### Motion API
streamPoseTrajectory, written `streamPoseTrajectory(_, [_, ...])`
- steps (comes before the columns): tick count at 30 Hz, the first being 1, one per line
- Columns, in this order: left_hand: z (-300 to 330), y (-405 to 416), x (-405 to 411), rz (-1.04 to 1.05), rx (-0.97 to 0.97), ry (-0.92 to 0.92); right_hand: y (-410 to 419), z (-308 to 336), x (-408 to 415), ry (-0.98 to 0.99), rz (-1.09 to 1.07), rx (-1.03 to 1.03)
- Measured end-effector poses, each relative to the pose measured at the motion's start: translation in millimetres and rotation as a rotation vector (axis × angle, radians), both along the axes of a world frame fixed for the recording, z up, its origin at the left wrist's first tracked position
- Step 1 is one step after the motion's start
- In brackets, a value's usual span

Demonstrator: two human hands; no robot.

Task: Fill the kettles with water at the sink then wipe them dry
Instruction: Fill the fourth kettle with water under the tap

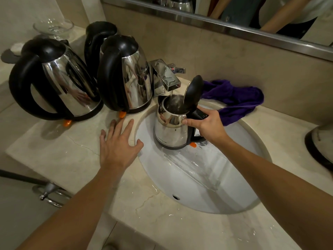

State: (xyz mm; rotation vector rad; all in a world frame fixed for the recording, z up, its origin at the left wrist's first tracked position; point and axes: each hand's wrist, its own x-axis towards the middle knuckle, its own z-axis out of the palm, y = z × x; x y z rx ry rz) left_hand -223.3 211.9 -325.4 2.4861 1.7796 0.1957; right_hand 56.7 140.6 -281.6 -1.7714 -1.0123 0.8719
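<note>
A small steel kettle (170,131) with its black lid flipped up sits in the white sink (194,186) under the chrome faucet (164,76). Water streams from the spout into its open top. My right hand (207,124) grips the kettle's black handle, thumb against the steel body. My left hand (118,143) rests flat with spread fingers on the marble counter at the sink's left rim. Two larger steel kettles (59,82) (129,76) with black handles stand on the counter to the left. A purple cloth (234,100) lies crumpled behind the sink.
A third black-handled kettle (98,36) stands behind the two large ones. A glass bowl (53,27) sits at the far left corner. Another kettle (320,143) shows at the right edge. A mirror (234,11) runs along the back wall. A towel ring (51,193) hangs below the counter's front left.
</note>
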Motion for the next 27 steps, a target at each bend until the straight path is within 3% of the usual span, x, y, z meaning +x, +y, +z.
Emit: streamPoseTrajectory(27, [0.7,-0.7,-0.2,-0.001,-0.008,-0.005,1.1,0.1,-1.4,-0.011,-0.013,0.0])
